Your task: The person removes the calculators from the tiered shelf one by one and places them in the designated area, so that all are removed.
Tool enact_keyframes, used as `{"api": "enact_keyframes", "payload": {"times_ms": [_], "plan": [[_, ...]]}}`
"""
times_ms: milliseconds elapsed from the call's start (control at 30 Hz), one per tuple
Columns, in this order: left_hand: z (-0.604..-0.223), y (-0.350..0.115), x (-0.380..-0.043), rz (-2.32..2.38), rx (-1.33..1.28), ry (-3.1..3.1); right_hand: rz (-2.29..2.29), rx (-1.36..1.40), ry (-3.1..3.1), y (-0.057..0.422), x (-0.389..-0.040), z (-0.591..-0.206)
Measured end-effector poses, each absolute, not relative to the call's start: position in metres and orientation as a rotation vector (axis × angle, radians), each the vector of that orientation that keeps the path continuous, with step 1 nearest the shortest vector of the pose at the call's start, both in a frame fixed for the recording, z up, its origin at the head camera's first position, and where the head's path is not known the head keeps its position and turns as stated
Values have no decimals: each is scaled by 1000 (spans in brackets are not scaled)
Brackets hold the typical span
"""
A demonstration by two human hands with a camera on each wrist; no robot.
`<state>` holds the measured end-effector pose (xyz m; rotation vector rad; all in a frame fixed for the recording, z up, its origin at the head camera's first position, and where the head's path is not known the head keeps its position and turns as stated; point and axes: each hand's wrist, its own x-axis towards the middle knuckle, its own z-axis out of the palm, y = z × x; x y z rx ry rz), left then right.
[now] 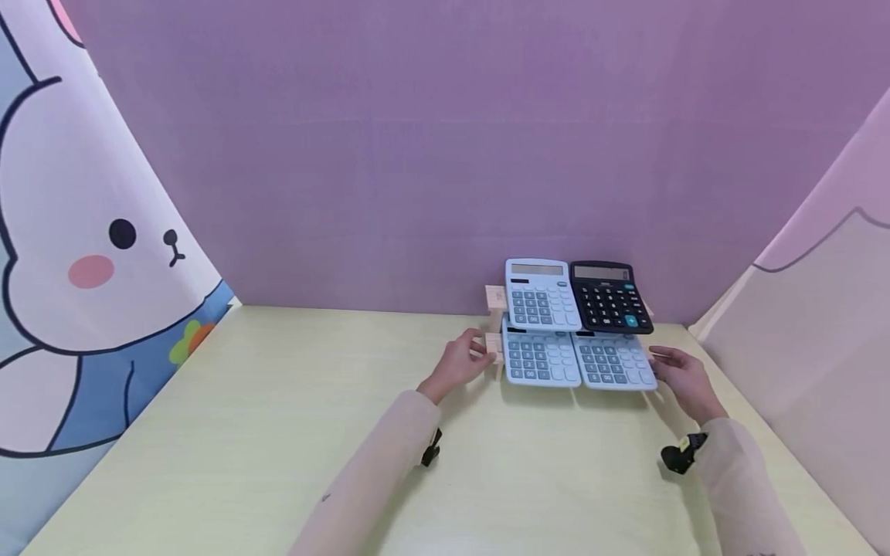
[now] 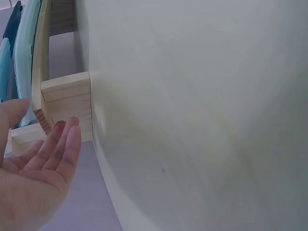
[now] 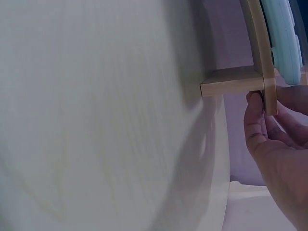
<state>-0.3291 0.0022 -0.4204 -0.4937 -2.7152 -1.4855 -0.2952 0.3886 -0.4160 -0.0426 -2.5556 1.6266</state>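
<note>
A small two-tier wooden stand [image 1: 494,345] bears light blue calculators and a black calculator [image 1: 610,300]. On its upper tier, a light blue calculator [image 1: 540,297] leans beside the black one. Two more light blue ones, a left [image 1: 538,357] and a right [image 1: 617,363], lean on the lower tier. My left hand [image 1: 464,363] pinches the left end of the lower board, thumb on the calculator side and fingers behind, as the left wrist view shows. At the other end, my right hand [image 1: 684,380] pinches the board [image 3: 270,103] between thumb and fingers.
The stand is on a pale table [image 1: 313,432], near the purple back wall [image 1: 417,193]. A cartoon-printed panel [image 1: 90,309] rises on the left and a pale panel [image 1: 806,340] on the right, near my right hand.
</note>
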Motion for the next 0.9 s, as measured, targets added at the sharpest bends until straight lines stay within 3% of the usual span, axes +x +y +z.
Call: {"api": "enact_keyframes", "payload": {"times_ms": [500,900], "plan": [[-419,8,-331,-1611,-500,-2672,1638,-94,-2564,387,-297,-415],[-420,8,-333,-1665,-460,-2672,1897,-172,-2396,378,-295,-411]]}}
